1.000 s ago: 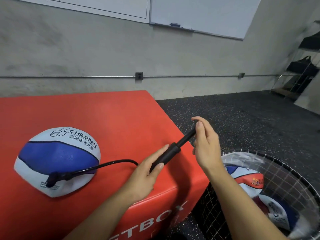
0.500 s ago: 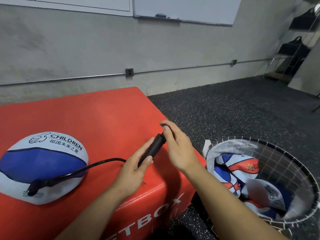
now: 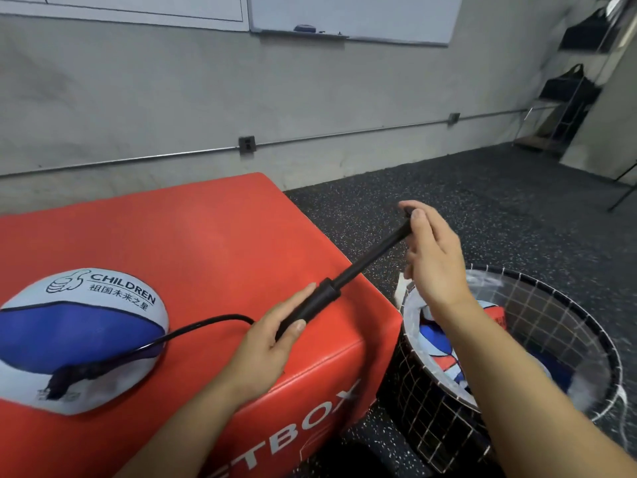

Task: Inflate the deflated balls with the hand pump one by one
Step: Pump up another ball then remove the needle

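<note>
A half-flat blue and white ball (image 3: 69,336) printed "CHILDREN" lies on the red box (image 3: 193,236) at the left. A black hose (image 3: 203,324) runs from its valve to the black hand pump (image 3: 312,305). My left hand (image 3: 272,334) grips the pump barrel over the box's right corner. My right hand (image 3: 431,257) pinches the handle at the end of the piston rod (image 3: 372,258), which is drawn far out of the barrel, up and to the right.
A black wire basket (image 3: 558,326) stands on the dark speckled floor right of the box, with several flat balls (image 3: 437,343) inside. A grey wall with a conduit runs behind. Shelving with black bags stands at the far right.
Half a second ago the rod was pushed fully into the barrel; my right hand has now pulled the handle out up and to the right. My left hand keeps its grip on the barrel.
</note>
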The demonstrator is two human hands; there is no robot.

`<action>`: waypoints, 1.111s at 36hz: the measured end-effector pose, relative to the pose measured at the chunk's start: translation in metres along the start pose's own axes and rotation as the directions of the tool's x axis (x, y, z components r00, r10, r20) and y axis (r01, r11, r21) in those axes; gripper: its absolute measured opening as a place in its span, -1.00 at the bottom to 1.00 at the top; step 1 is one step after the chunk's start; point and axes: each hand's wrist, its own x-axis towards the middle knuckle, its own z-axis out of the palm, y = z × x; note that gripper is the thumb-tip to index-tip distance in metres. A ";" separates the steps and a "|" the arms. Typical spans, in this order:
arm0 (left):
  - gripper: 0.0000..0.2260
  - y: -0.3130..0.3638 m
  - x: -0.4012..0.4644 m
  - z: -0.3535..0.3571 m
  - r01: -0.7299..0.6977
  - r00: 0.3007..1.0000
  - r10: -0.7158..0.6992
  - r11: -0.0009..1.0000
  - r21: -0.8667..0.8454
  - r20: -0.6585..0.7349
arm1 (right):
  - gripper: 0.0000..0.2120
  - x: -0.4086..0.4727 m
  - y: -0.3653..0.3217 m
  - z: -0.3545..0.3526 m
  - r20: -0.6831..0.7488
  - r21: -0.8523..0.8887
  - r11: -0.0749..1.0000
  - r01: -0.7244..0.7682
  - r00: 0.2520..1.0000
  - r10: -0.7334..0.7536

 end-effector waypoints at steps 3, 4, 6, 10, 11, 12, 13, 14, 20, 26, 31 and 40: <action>-0.53 0.000 0.000 0.001 -0.007 1.000 0.007 1.000 -0.007 0.000 | -0.74 -0.004 -0.003 -0.001 -0.008 0.014 1.000 -0.002 1.000 0.002; -0.53 0.000 0.000 0.000 -0.006 1.000 0.006 1.000 -0.014 -0.002 | -0.74 -0.006 -0.004 0.001 -0.017 0.017 1.000 0.001 1.000 0.000; -0.53 0.001 0.000 0.000 -0.006 1.000 0.006 1.000 -0.023 -0.007 | -0.73 -0.008 -0.007 0.005 -0.032 0.015 1.000 0.008 0.999 -0.007; -0.53 0.001 -0.001 -0.001 0.003 1.000 -0.003 1.000 -0.020 -0.018 | -0.73 -0.011 -0.006 0.019 -0.014 0.001 1.000 0.003 1.000 -0.003; -0.53 0.001 -0.001 -0.002 0.008 1.000 -0.009 1.000 -0.025 -0.022 | -0.72 -0.012 -0.004 0.024 -0.001 -0.008 1.000 0.005 1.000 -0.005; -0.53 0.001 -0.001 -0.002 0.012 1.000 -0.012 0.999 -0.031 -0.029 | -0.69 -0.012 -0.001 0.028 0.015 -0.014 1.000 0.008 1.000 -0.007; -0.53 0.001 -0.001 -0.002 0.012 0.999 -0.014 0.999 -0.034 -0.039 | -0.67 -0.013 0.001 0.033 0.031 -0.016 1.000 0.009 0.999 -0.008; -0.53 0.001 0.000 -0.003 0.013 0.999 -0.014 0.999 -0.038 -0.045 | -0.66 -0.014 0.003 0.037 0.048 -0.018 1.000 0.010 0.999 -0.009; -0.54 0.000 0.003 -0.006 0.021 0.997 -0.025 0.998 -0.062 -0.068 | -0.66 -0.024 0.003 0.066 0.133 -0.050 0.998 0.033 0.991 -0.026; -0.55 -0.004 0.004 -0.008 0.027 0.994 -0.040 0.992 -0.126 -0.097 | -0.69 -0.041 0.004 0.088 0.204 -0.075 0.996 0.052 0.978 -0.035; -0.54 -0.005 0.005 -0.007 0.027 0.992 -0.045 0.987 -0.158 -0.115 | -0.75 -0.055 0.005 0.096 0.272 -0.102 0.990 0.101 0.960 -0.070; -0.54 -0.005 0.007 -0.005 0.008 0.998 -0.016 0.992 -0.129 -0.066 | -0.74 -0.048 0.006 0.073 0.310 -0.139 0.987 0.076 0.950 -0.029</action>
